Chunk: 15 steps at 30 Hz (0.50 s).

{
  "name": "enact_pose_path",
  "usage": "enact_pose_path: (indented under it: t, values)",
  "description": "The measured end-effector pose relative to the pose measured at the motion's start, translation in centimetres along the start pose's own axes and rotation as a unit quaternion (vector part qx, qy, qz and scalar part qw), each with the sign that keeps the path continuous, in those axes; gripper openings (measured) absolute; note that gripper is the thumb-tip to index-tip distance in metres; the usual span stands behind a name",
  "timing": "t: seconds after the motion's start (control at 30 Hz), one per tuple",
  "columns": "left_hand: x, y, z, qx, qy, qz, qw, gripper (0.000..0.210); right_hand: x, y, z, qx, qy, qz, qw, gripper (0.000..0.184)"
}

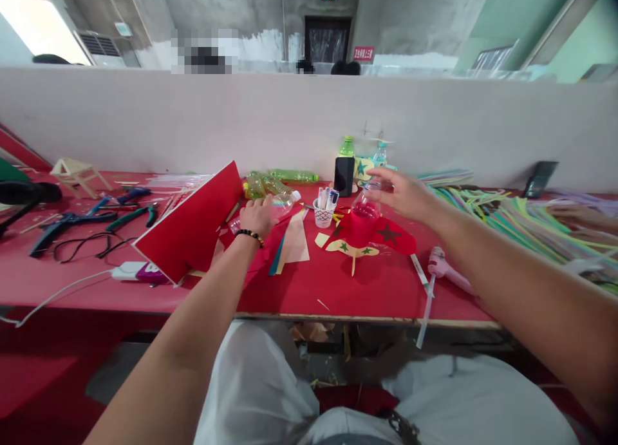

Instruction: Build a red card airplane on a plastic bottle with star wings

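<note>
My left hand (258,217), with a beaded bracelet at the wrist, is closed over a clear plastic bottle (288,202) with a white cap, which lies on its side. The fingertips are partly hidden. My right hand (396,191) has its fingers about the top of an upright clear bottle (365,208) made up as a toy plane. Red paper wraps this bottle, and a red wing (393,234) with a dark star spreads from it. In front sits a cream paper piece (351,248) with green stars, above a small wooden stick (353,266).
A white pen cup (323,214) and a dark phone (344,176) stand behind. A red board (193,229) leans at left near pliers (132,219). A pink glue gun (449,271) lies at right, before coloured strips (526,229). Green bottles (294,175) lie farther back.
</note>
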<state>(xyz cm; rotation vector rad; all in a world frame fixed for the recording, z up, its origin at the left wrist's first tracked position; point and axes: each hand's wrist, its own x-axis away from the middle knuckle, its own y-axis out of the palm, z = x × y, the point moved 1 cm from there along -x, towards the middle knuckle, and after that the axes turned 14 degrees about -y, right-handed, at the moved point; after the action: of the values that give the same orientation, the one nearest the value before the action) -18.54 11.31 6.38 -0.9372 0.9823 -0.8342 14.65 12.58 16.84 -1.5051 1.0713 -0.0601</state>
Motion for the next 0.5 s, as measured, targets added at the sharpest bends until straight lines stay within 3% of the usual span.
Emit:
enact_pose_path:
  t: [0.17, 0.3, 0.4, 0.5]
  values:
    - [-0.9, 1.6, -0.1, 0.041, 0.001, -0.031, 0.999, 0.066, -2.3, -0.2, 1.4, -0.106, 0.073, -0.017, 0.991, 0.015]
    - [-0.2, 0.7, -0.1, 0.117, -0.015, -0.034, 0.992, 0.065, -2.5, -0.8, 3.4, -0.209, 0.160, -0.010, 0.965, 0.019]
    - [2.6, -0.2, 1.0, 0.201, -0.019, -0.059, 0.978, 0.038, -1.2, -0.2, 5.0, -0.256, 0.201, 0.000, 0.946, 0.020]
    - [7.2, -0.1, 3.1, 0.293, 0.002, -0.142, 0.945, 0.035, 1.0, 1.4, 6.3, -0.309, 0.240, 0.013, 0.920, 0.014]
